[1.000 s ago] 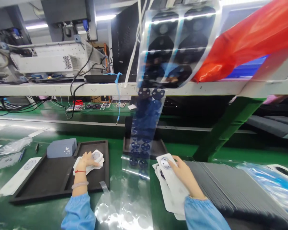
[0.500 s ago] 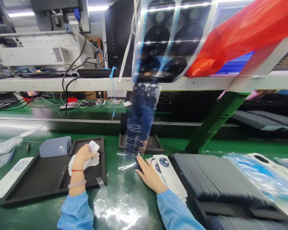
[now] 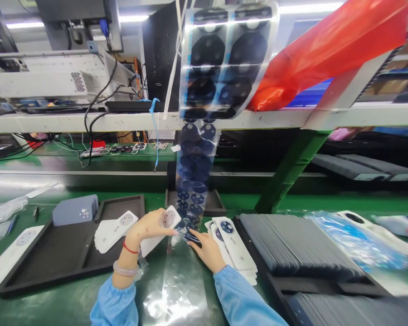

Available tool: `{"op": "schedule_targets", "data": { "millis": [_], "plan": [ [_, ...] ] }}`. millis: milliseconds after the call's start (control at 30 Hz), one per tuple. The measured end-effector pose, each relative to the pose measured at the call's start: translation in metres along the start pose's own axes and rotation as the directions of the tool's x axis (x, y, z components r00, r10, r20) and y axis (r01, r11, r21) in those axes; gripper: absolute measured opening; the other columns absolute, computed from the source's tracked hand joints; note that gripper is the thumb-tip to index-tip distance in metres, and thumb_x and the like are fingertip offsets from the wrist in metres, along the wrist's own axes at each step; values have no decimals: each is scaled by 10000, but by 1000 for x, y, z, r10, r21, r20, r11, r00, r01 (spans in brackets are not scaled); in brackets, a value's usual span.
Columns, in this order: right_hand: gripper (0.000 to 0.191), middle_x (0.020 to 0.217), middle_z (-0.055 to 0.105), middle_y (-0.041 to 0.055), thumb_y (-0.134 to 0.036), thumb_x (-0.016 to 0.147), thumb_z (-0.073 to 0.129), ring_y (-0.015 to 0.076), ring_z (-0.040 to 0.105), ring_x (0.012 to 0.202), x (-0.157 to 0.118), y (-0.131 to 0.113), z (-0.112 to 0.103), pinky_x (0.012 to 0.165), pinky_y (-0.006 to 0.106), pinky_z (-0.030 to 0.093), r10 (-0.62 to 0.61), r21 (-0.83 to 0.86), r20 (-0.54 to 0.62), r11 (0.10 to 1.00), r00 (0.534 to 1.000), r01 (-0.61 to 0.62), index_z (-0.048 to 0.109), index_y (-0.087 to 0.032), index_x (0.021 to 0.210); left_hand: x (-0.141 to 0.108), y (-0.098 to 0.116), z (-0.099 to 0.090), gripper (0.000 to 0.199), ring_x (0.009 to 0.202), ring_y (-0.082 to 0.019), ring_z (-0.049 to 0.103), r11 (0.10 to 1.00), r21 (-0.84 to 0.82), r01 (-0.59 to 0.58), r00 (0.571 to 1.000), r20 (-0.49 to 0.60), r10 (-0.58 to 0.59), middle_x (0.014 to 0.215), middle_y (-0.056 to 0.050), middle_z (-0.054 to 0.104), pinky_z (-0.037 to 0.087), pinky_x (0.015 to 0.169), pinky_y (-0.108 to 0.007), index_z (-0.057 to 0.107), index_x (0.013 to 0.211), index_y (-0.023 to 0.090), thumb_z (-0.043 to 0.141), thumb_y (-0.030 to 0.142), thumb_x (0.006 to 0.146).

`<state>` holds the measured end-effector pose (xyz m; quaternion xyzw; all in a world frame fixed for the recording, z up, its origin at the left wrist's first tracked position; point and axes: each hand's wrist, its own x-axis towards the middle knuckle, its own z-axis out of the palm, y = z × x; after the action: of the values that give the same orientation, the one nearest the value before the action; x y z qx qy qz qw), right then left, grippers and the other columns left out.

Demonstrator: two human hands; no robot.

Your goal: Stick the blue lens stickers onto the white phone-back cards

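Note:
My left hand (image 3: pixel 148 226) grips a white phone-back-shaped panel (image 3: pixel 172 216) with a round patterned end, above the bench between the tray and the film strip. My right hand (image 3: pixel 207 250) is closed with fingertips on a dark round sticker (image 3: pixel 193 238) at the lower part of the clear film strip (image 3: pixel 194 172). This strip hangs down from the shelf and carries rows of dark round stickers. White panels (image 3: pixel 114 231) lie fanned on the black tray (image 3: pixel 63 253) at left. Beside my right hand is a stack of white panels (image 3: pixel 238 249) with dark round pieces on them.
Grey sheets (image 3: pixel 302 244) stand packed in a black tray at right. Blue-grey panels (image 3: pixel 75 212) sit on the left tray's back edge. A roll of sticker film (image 3: pixel 224 59) hangs above, beside red plastic (image 3: pixel 326 50). A green post (image 3: pixel 289 176) rises at right.
My left hand has moved right from the tray to the film strip, carrying a white panel. My right hand has gone slightly down, and a dark sticker now shows at its fingertips.

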<state>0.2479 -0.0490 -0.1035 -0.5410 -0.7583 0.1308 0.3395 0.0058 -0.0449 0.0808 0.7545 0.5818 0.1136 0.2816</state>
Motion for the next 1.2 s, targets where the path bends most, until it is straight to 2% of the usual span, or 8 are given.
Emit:
{"op": "schedule_targets", "data": {
  "millis": [167, 300, 467, 533, 700, 833, 1033, 1200],
  "plan": [
    [248, 988, 811, 82, -206, 854, 658, 290, 760, 917, -1, -5, 4, 835, 424, 621, 59, 119, -138, 992, 989, -43, 782, -235, 1067, 22, -3, 24, 553, 745, -192, 602, 980, -189, -67, 964, 240, 112, 842, 12, 652, 430, 648, -275, 642, 922, 211, 810, 639, 614],
    [214, 936, 803, 82, -221, 892, 594, 287, 746, 895, -1, -11, 1, 848, 455, 615, 60, 207, -230, 978, 971, -11, 786, -242, 983, 37, -12, 40, 520, 673, -174, 602, 954, -294, -58, 940, 305, 151, 769, 20, 644, 436, 605, -269, 648, 932, 202, 825, 593, 639],
    [273, 1061, 781, 112, -228, 926, 518, 251, 749, 878, 1, -16, 0, 836, 417, 630, 58, 287, -268, 958, 962, 22, 758, -206, 1054, 39, -21, 40, 563, 774, -156, 639, 921, -385, -67, 954, 246, 172, 1311, -97, 611, 497, 733, -297, 664, 1077, 203, 810, 589, 694],
    [291, 1052, 785, 113, -230, 932, 512, 254, 751, 878, 1, -17, 0, 828, 412, 629, 50, 293, -254, 956, 966, 28, 751, -202, 1094, 39, -22, 39, 560, 798, -156, 652, 906, -418, -73, 948, 253, 193, 1354, -96, 595, 498, 746, -294, 670, 1113, 211, 803, 582, 714],
    [261, 980, 797, 102, -208, 928, 539, 304, 722, 932, 2, -16, -7, 905, 499, 561, 6, 242, -184, 969, 983, 39, 782, -238, 1017, 45, -21, 47, 577, 665, -165, 635, 887, -461, -18, 905, 370, 211, 752, 25, 676, 454, 641, -278, 682, 1084, 197, 849, 564, 672],
    [263, 918, 781, 100, -129, 890, 561, 309, 708, 916, 5, -16, -13, 982, 547, 497, -1, 215, -89, 976, 996, 21, 791, -236, 960, 51, -20, 59, 566, 716, -167, 667, 857, -514, 48, 891, 409, 195, 806, 14, 686, 495, 701, -297, 661, 973, 196, 870, 592, 626],
    [244, 852, 733, 71, -87, 731, 697, 272, 711, 825, 6, -22, -27, 792, 425, 586, 22, 297, 88, 954, 996, -47, 795, -210, 917, 53, -18, 68, 645, 750, -189, 700, 811, -562, 163, 875, 462, 144, 785, -9, 690, 544, 757, -349, 614, 940, 183, 820, 704, 619],
    [167, 813, 710, 37, -234, 741, 777, 206, 689, 707, 6, -35, -62, 709, 351, 599, -32, 473, 187, 879, 982, -61, 810, -222, 904, 53, -19, 67, 678, 700, -200, 688, 799, -566, 203, 884, 457, 99, 737, -13, 685, 529, 718, -356, 614, 890, 175, 807, 746, 579]
  ]
}}
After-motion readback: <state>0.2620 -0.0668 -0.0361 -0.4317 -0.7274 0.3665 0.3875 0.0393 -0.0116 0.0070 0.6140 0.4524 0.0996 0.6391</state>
